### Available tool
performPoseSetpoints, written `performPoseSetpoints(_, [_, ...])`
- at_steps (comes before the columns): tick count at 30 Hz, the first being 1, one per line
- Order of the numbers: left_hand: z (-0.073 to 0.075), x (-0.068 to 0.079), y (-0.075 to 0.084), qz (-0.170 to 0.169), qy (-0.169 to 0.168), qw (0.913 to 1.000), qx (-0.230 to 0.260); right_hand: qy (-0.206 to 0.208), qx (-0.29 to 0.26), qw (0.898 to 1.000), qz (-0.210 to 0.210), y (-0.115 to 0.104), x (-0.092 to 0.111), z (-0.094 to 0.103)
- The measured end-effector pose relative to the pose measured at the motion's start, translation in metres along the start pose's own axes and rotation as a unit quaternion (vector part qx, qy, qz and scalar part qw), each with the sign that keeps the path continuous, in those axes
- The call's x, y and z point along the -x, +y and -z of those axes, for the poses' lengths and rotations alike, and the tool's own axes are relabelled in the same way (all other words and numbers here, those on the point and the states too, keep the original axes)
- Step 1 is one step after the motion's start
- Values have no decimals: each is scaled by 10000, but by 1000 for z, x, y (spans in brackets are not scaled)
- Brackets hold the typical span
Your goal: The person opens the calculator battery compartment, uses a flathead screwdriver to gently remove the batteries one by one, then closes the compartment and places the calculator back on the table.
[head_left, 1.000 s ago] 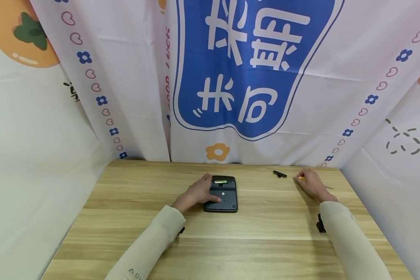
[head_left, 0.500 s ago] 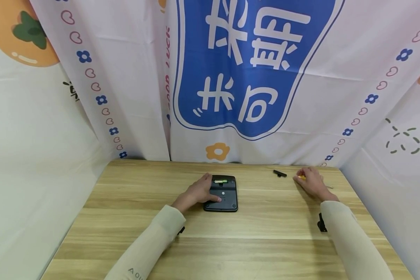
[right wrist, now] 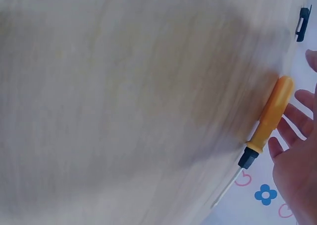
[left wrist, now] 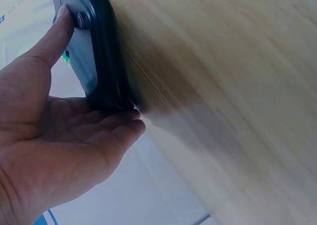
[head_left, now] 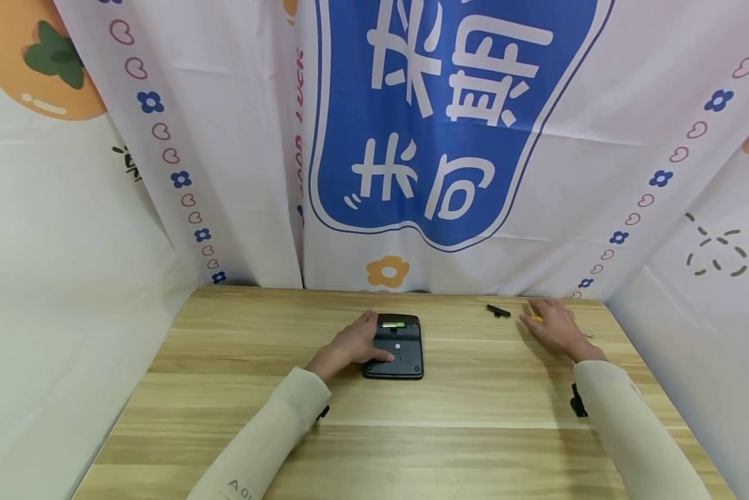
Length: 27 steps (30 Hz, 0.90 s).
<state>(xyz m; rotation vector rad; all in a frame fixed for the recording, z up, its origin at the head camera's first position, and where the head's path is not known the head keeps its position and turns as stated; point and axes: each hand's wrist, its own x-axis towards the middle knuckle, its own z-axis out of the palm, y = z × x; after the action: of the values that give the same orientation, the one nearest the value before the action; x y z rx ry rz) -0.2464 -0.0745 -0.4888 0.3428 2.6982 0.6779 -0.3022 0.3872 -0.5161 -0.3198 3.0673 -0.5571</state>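
Note:
A black calculator lies face down on the table, its small battery slot uncovered with a green battery inside. My left hand holds its left side, thumb pressed on the back and the other fingers along the edge. In the left wrist view those fingers reach the calculator's rim. At the far right, my right hand hovers by a screwdriver with a yellow-orange handle, fingers loosely spread and apart from it in the right wrist view. The screwdriver lies on the table, mostly hidden by the hand in the head view.
A small black battery cover lies left of my right hand. The wooden table ends at a printed white curtain at the back. White cloth walls stand at both sides.
My right hand's fingers have loosened from the screwdriver handle and spread, shifting slightly left. My left hand and the calculator stay put.

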Motion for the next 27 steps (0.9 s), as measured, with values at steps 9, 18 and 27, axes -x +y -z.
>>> performPoseSetpoints(9, [1, -1, 0, -16, -8, 10000, -82, -75, 165, 9994, 285, -10, 1, 1])
performPoseSetpoints(18, [1, 2, 2, -3, 25, 10000, -73, -30, 350, 9974, 622, -14, 1, -2])
performPoseSetpoints(27, [1, 2, 2, 8, 4, 10000, -98, 21, 357, 9948, 956, -26, 1, -3])
